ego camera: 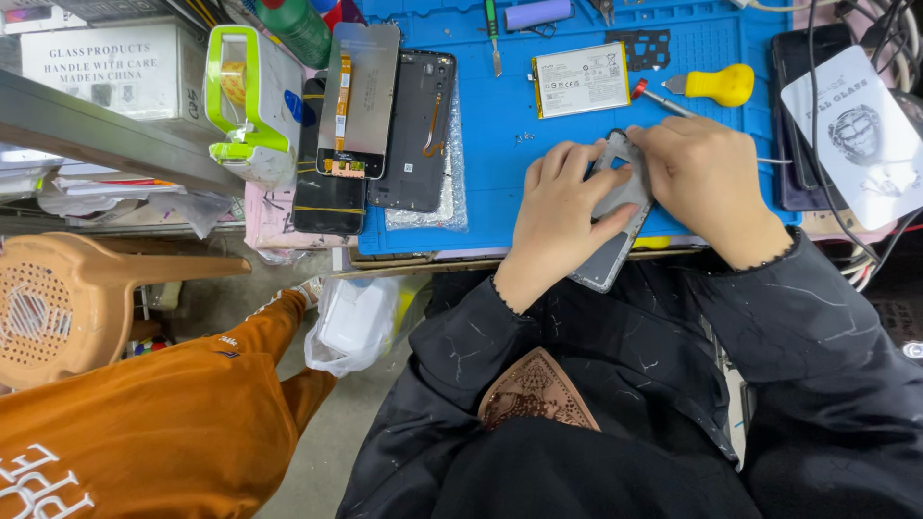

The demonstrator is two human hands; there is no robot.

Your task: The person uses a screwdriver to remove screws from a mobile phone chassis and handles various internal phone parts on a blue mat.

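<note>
Both hands grip the phone (pixel 615 226) at the blue mat (pixel 500 183), left hand (pixel 562 216) clamping its edge, right hand (pixel 702 178) curled over the top — it looks light, stiff and fragile, best held by the sides.

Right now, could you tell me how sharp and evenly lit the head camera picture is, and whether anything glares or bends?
Head view: even light, soft shadows; both hands, left and right, and the grey phone frame look sharp; slight sheen on the screen panel; edges bow, as the metal shelf edge slants; the orange sleeve looks softer.
</note>
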